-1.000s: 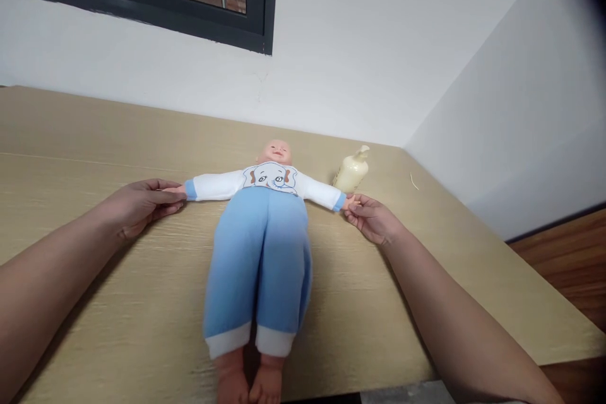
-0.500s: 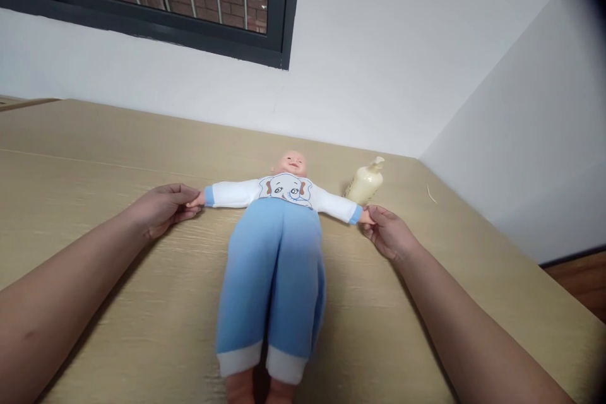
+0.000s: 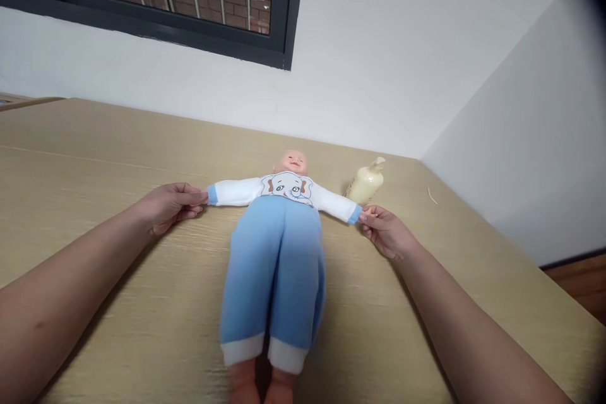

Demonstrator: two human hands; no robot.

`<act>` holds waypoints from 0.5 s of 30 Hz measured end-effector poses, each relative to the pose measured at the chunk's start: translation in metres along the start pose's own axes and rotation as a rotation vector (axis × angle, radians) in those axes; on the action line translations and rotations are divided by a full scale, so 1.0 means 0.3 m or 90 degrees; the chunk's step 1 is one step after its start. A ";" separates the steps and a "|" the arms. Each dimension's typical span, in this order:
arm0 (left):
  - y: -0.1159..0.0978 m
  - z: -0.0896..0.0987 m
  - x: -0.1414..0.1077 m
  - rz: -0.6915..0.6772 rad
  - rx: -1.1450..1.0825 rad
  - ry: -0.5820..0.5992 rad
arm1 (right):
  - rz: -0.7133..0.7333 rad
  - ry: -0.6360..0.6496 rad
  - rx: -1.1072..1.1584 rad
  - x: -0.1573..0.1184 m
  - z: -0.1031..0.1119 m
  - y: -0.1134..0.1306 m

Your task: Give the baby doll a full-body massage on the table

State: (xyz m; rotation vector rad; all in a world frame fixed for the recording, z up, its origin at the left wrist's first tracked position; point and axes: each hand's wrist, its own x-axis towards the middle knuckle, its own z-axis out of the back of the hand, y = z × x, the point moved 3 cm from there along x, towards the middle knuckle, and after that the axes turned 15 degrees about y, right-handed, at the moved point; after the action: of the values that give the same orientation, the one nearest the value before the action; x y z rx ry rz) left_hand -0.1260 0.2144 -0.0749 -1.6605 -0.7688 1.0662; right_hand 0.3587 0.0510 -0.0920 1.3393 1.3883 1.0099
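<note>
A baby doll (image 3: 279, 246) lies on its back on the wooden table (image 3: 142, 303), head toward the wall and legs toward me. It wears a white top with an elephant print and light blue trousers with white cuffs. Both its arms are stretched out sideways. My left hand (image 3: 173, 207) is closed around the doll's hand at the blue sleeve cuff on the left. On the other side, my right hand (image 3: 384, 230) pinches the doll's other hand beside its cuff. My fingers mostly hide both doll hands.
A cream pump bottle (image 3: 367, 183) stands just behind the doll's arm on the right. Farther right lies a thin pale strip (image 3: 432, 195). White walls (image 3: 360, 95) meet the table's back edge, below a dark-framed window (image 3: 227, 44).
My fingers have slid slightly inward over the doll's hands, closer to the sleeve cuffs. The doll's legs appear shifted a little; the bottle stays put.
</note>
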 end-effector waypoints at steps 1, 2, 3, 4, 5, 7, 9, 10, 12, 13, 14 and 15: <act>-0.001 0.000 -0.001 0.008 0.021 0.016 | 0.002 -0.010 0.000 0.002 0.003 -0.002; -0.002 -0.001 -0.002 0.011 0.032 0.030 | 0.006 -0.022 0.003 0.004 0.007 -0.005; -0.004 -0.001 -0.004 0.009 0.035 0.039 | 0.012 -0.037 0.007 0.006 0.011 -0.006; -0.005 -0.002 -0.005 0.007 0.034 0.044 | 0.019 -0.051 0.013 0.009 0.014 -0.008; -0.006 -0.001 -0.007 0.006 0.032 0.038 | 0.026 -0.064 0.019 0.011 0.017 -0.009; -0.007 0.002 -0.007 0.002 0.024 0.014 | 0.029 -0.073 0.030 0.013 0.020 -0.011; -0.005 0.006 -0.004 0.003 0.018 -0.006 | 0.019 -0.064 0.036 0.012 0.020 -0.009; -0.004 0.009 0.000 0.007 0.019 -0.005 | 0.012 -0.052 0.039 0.010 0.019 -0.006; 0.001 0.013 0.006 0.017 0.018 0.005 | -0.002 -0.004 0.049 0.005 0.014 0.003; 0.003 0.015 0.008 0.019 0.018 0.009 | -0.009 0.024 0.056 0.002 0.011 0.008; 0.005 0.016 0.010 0.017 0.018 0.015 | -0.017 0.050 0.062 -0.001 0.007 0.012; 0.006 0.014 0.009 0.015 0.022 0.025 | -0.022 0.069 0.063 -0.004 0.003 0.016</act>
State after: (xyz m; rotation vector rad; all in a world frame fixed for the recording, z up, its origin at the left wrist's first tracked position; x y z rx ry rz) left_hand -0.1286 0.2178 -0.0780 -1.6607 -0.7028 1.0543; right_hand 0.3607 0.0501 -0.0876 1.3447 1.5552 1.0142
